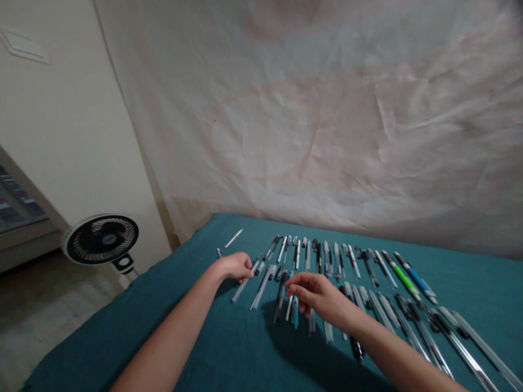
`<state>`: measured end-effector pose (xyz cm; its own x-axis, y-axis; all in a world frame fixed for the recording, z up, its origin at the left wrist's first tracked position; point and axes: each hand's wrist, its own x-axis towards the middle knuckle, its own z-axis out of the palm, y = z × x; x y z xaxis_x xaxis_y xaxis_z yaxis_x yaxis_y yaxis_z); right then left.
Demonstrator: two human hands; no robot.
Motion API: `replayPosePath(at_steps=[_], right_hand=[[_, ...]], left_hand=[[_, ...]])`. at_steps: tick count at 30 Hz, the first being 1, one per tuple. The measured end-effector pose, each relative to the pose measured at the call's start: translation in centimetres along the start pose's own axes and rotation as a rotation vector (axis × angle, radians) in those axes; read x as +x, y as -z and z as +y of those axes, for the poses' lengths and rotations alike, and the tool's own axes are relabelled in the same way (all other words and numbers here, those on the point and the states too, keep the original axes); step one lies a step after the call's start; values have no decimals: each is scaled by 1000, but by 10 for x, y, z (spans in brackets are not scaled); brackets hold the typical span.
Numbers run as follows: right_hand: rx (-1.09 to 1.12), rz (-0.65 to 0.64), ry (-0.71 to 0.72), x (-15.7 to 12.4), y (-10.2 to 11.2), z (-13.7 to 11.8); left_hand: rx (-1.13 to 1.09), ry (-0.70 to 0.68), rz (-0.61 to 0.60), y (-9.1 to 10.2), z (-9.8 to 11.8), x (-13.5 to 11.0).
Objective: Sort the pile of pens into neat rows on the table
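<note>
My left hand [237, 266] is at the left end of the front row of pens. Its closed fingers are on a clear pen [241, 291] lying slantwise on the cloth. My right hand [316, 294] hovers above the front row, thumb and index finger bent together. Whatever may be between those fingertips is too small to make out. Beneath it lie a dark pen [280, 299] and a light-blue pen [295, 313], partly covered by the fingers. Another clear pen [262, 288] rests between the two hands.
A teal cloth [220, 348] covers the table. Behind runs a second row of pens, including a green pen [402, 276] and a blue pen [417, 277]. One thin white stick [234, 238] lies apart at back left. A fan [108, 239] stands beyond the left edge; a pale sheet [327, 136] hangs behind.
</note>
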<state>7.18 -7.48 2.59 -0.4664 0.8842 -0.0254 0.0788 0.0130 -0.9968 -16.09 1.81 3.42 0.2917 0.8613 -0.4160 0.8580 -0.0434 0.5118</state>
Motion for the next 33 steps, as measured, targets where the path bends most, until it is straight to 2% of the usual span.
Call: replayPosePath(at_steps=[13, 20, 26, 28, 33], right_hand=[[-9, -10, 9, 0, 0, 1], [-16, -22, -9, -1, -2, -3], [-131, -61, 0, -8, -8, -11], [-240, -107, 35, -13, -10, -16], [-710, -198, 265, -34, -19, -29]], left_hand=[[78, 34, 8, 3, 0, -1], [97, 14, 96, 7, 8, -7], [94, -189, 218, 9, 37, -22], [62, -293, 185, 7, 52, -29], [-36, -496, 14, -11, 93, -54]])
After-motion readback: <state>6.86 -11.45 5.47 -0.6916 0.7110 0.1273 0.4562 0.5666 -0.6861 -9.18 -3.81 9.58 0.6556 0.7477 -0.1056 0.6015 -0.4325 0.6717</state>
